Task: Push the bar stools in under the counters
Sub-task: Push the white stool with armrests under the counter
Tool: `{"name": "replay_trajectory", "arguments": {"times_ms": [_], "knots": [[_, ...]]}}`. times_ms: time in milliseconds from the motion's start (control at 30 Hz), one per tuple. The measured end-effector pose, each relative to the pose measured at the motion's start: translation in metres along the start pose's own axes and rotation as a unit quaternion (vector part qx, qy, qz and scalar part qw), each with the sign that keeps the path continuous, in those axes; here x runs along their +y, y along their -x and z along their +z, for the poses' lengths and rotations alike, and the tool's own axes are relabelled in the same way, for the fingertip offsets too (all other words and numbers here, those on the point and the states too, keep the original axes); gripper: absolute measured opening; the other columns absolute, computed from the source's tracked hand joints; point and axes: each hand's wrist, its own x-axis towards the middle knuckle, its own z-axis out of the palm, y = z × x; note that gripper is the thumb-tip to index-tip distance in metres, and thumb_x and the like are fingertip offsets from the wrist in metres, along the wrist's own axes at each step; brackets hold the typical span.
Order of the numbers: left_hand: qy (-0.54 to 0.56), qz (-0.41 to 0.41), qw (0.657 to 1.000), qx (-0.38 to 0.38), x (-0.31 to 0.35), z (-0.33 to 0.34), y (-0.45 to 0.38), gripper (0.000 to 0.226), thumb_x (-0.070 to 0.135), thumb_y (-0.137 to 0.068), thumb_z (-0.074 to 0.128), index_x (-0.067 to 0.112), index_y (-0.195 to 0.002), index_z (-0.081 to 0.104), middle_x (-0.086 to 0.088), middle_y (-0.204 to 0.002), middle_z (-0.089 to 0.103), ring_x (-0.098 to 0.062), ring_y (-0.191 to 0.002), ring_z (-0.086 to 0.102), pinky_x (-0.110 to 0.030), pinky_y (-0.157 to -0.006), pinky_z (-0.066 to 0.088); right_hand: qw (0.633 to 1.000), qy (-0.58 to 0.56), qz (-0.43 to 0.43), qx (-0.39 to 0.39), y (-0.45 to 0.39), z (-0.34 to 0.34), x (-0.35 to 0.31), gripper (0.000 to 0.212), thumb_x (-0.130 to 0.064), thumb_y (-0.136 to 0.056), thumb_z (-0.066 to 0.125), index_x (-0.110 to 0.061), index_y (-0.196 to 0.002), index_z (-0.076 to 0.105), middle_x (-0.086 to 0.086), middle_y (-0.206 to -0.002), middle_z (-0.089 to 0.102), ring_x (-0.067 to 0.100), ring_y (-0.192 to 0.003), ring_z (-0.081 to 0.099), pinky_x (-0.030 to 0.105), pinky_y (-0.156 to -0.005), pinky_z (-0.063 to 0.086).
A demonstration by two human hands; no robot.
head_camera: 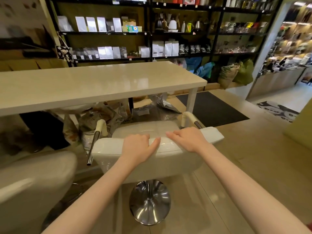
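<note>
A white padded bar stool (108, 149) with chrome-and-white armrests and a round chrome base (150, 202) stands in front of the cream counter (94, 83), its seat still short of the counter's front edge. My left hand (137, 146) and my right hand (187, 140) both rest on the top of its backrest, fingers curled over the edge. A second white stool (33, 179) stands at the lower left, also out from the counter.
Bags and foil packages (104, 115) are piled under the counter. A white counter leg (191, 100) stands at the right corner, with a black floor mat (212, 108) beyond it. Stocked black shelves (148, 32) line the back wall. Open tiled floor lies to the right.
</note>
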Motion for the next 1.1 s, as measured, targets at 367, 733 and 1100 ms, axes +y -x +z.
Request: {"name": "replay_trajectory", "arguments": {"times_ms": [367, 733, 1100], "knots": [[0.000, -0.043, 0.999, 0.008, 0.037, 0.008, -0.005, 0.055, 0.058, -0.090, 0.028, 0.015, -0.061, 0.047, -0.005, -0.059, 0.057, -0.022, -0.055, 0.051, -0.028, -0.051, 0.031, 0.999, -0.022, -0.007, 0.034, -0.006, 0.000, 0.039, 0.078, -0.076, -0.082, 0.012, -0.022, -0.079, 0.069, -0.003, -0.070, 0.068, 0.012, -0.067, 0.060, 0.032, -0.064, 0.047], [-0.025, -0.072, 0.997, 0.003, 0.048, 0.007, -0.007, 0.056, 0.059, -0.089, 0.029, 0.015, -0.066, 0.054, -0.004, -0.060, 0.057, -0.023, -0.060, 0.057, -0.028, -0.051, 0.033, 0.997, -0.025, -0.068, 0.033, -0.010, -0.001, 0.051, 0.062, -0.065, -0.090, 0.022, -0.027, -0.107, 0.068, 0.002, -0.096, 0.073, 0.019, -0.085, 0.063, 0.033, -0.073, 0.049], [-0.028, -0.090, 0.995, 0.006, 0.057, 0.003, -0.006, 0.062, 0.062, -0.090, 0.028, 0.015, -0.098, 0.068, -0.007, -0.080, 0.071, -0.021, -0.074, 0.063, -0.026, -0.057, 0.039, 0.992, -0.010, -0.112, 0.064, -0.012, 0.001, 0.058, 0.075, -0.066, -0.088, 0.017, -0.017, -0.087, 0.073, 0.001, -0.069, 0.067, 0.016, -0.061, 0.056, 0.026, -0.051, 0.033]]}}
